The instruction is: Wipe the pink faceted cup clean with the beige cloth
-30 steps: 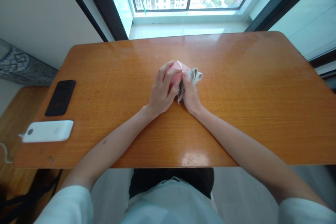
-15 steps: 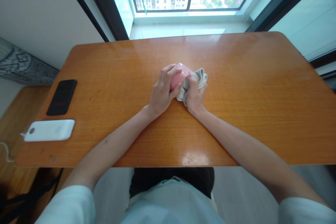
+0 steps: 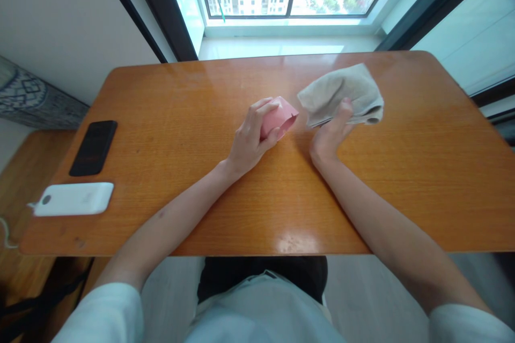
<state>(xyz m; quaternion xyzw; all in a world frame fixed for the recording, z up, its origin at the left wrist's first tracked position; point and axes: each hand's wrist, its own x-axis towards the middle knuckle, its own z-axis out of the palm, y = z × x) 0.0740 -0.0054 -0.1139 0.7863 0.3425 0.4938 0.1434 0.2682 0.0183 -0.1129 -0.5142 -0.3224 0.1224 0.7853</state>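
Note:
My left hand [image 3: 251, 138] is wrapped round a small pink container [image 3: 278, 117] at the middle of the orange wooden table [image 3: 173, 118], tilting it so that its mouth faces right. My right hand [image 3: 330, 134] holds a beige cloth [image 3: 343, 95] by its near edge, thumb on top. The cloth is spread out above the table to the right of the pink container, apart from it.
A black phone [image 3: 93, 148] and a white power bank [image 3: 73, 199] lie at the table's left end, a cable trailing off the edge. A window sill [image 3: 281, 45] runs behind the table. A patterned cushion [image 3: 28, 99] sits at the far left.
My right hand has pulled the cloth away from the pink container to the right, and the bunched cloth has opened out. My left hand has stayed on the container.

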